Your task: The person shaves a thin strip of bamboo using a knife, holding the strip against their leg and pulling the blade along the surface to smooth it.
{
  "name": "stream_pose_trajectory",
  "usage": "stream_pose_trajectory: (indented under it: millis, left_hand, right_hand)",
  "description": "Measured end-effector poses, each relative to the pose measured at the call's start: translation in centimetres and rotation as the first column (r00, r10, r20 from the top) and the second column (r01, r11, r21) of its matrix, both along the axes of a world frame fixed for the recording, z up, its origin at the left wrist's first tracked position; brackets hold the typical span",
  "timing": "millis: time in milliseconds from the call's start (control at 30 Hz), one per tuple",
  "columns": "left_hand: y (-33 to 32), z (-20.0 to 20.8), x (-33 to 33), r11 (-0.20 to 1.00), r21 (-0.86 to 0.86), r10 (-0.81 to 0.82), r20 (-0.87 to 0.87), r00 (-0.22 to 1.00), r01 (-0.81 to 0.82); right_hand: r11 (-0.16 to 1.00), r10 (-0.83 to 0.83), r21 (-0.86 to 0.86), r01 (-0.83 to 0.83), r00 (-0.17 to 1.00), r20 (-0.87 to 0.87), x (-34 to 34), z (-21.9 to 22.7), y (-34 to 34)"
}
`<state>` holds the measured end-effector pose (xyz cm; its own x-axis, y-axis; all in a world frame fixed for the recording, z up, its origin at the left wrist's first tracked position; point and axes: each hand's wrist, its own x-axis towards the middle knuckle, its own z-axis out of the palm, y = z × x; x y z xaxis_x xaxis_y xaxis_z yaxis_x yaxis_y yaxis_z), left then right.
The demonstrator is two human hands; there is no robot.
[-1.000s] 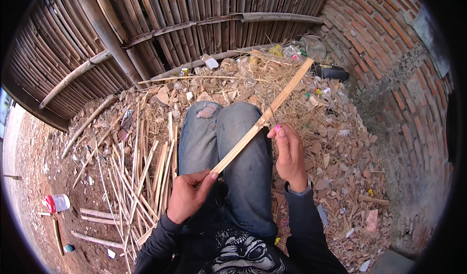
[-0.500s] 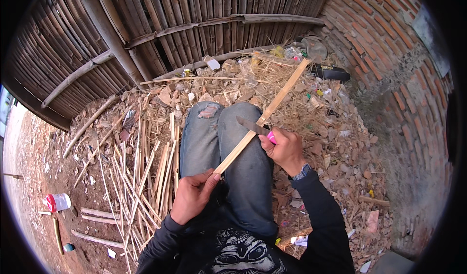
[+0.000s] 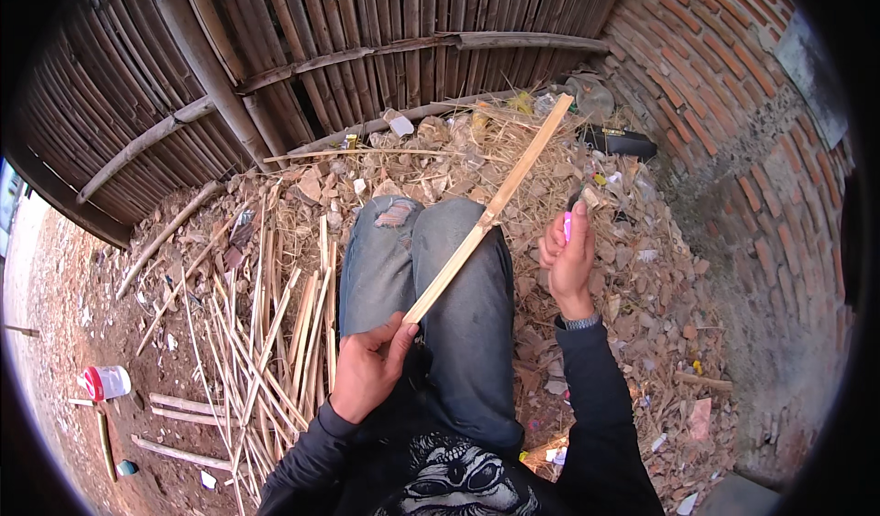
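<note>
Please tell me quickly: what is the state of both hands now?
Left hand: closed, holding the strip.
Right hand: closed, holding the pink-handled knife.

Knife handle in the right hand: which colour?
The knife handle is pink; the head view shows it best.

Diffuse daylight with soft shadows: ground (image 3: 57, 287) far left of the left hand (image 3: 368, 375) palest, bamboo wall (image 3: 394, 7) beyond it dim. Fisheye curvature bows the brick wall (image 3: 720, 104) right of the right hand (image 3: 572, 261); dark vignetting rings the view.
</note>
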<state>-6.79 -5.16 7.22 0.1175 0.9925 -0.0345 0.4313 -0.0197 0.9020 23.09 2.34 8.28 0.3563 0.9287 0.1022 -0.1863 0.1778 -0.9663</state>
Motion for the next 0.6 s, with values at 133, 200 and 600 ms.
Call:
stream_pose_trajectory:
  millis: [133, 200, 600]
  left_hand:
    - [-0.1, 0.9, 0.3, 1.000, 0.030, 0.002, -0.029, 1.000, -0.001]
    - [-0.2, 1.4, 0.3, 0.998, -0.068, 0.000, -0.076, 0.997, -0.005]
    - [-0.3, 1.6, 0.2, 0.998, -0.062, -0.013, -0.129, 0.992, 0.005]
  right_hand:
    - [0.985, 0.063, 0.060, -0.163, 0.659, 0.749, -2.1, 0.5, -1.6]
    - [0.989, 0.086, 0.008, -0.145, 0.630, 0.772, -3.2, 0.3, -1.6]
    - [0.999, 0.036, -0.020, -0.034, 0.596, 0.802, -3.6, -1.1, -0.5]
